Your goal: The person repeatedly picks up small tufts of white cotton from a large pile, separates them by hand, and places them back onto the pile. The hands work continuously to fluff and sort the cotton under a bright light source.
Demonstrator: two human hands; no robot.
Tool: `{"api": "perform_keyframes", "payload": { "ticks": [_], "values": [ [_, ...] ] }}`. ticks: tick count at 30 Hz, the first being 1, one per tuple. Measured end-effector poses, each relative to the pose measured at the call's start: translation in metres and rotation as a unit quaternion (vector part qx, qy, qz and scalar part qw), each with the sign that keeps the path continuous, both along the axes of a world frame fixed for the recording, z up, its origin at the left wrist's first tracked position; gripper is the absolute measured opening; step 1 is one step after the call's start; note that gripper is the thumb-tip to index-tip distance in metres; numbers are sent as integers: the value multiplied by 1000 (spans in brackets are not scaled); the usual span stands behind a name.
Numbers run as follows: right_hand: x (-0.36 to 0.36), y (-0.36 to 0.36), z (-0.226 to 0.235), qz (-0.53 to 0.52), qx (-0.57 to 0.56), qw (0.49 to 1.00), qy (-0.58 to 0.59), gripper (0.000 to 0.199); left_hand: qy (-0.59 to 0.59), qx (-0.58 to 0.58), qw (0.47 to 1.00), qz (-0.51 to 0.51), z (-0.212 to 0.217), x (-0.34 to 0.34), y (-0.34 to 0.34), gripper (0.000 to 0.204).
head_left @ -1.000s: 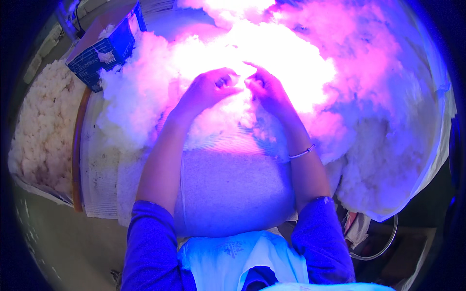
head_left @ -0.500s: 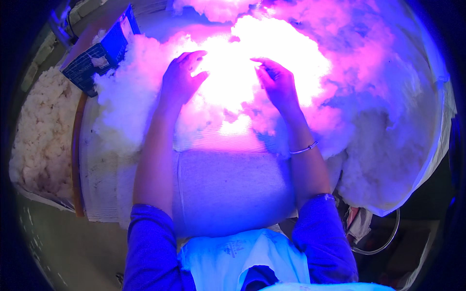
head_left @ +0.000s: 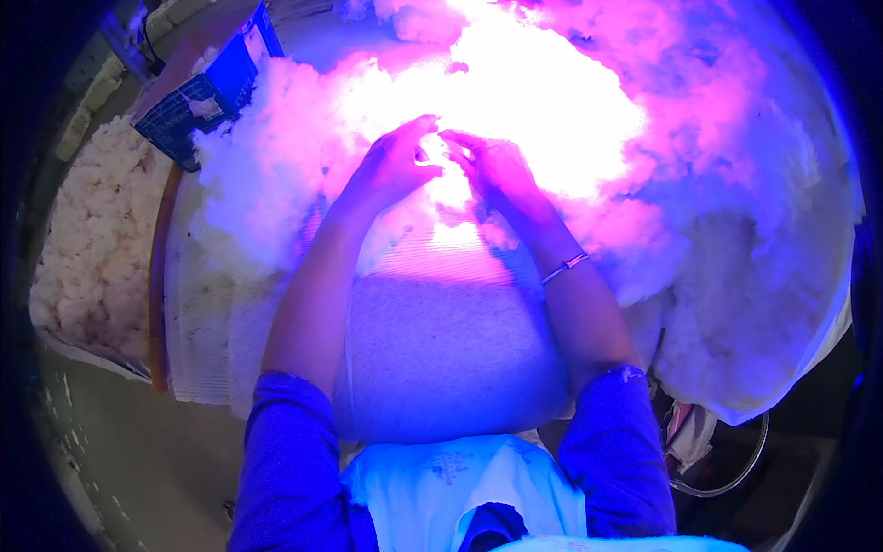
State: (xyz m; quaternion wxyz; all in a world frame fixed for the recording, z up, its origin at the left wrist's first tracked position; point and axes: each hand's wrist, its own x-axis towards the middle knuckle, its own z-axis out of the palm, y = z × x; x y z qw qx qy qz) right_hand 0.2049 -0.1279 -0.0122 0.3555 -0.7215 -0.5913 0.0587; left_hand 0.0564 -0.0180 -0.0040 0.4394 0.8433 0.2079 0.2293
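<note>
Loose white fluffy fibre [head_left: 267, 175], like cotton wadding, lies heaped before me under strong violet-pink light. Its middle is washed out to pure white. My left hand [head_left: 394, 170] is at the near edge of this glare, thumb and fingers curved apart, with no held thing visible between them. Close by on the right, my right hand [head_left: 501, 175] has its thumb and forefinger drawn toward each other, the tips pointing at my left hand. Whether a tuft is between those tips is lost in the brightness. A thin bracelet [head_left: 565, 268] circles my right wrist.
A pale padded surface [head_left: 451, 359] curves between my forearms. At the far left a blue box [head_left: 198, 101] stands tilted beside the fluff. More fibre [head_left: 101, 248] fills the space beyond a brown strip [head_left: 164, 276]. A clear hose [head_left: 736, 483] loops at lower right.
My two hands have come closer together and slightly nearer to me. The left moved rightward and the right moved leftward. The whole view has shifted a little.
</note>
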Motion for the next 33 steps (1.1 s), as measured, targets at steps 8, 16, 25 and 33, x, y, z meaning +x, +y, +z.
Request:
{"api": "perform_keyframes", "payload": {
  "ticks": [8, 16, 25, 33],
  "values": [
    [7, -1, 5, 25, 0, 983, 184, 28, 17, 47, 999, 19, -4, 1, -2, 81],
    [8, -12, 21, 85, -4, 941, 328, 23, -101, -63, 988, -96, -2, 8, -7, 59],
    [42, -22, 37, 2, 205, 846, 493, 48, 24, -8, 999, 21, 4, 2, -5, 38],
    [49, -29, 45, 73, 304, 792, 524, 31, -24, 36, 998, -46, 5, -2, 1, 39]
  ]
}}
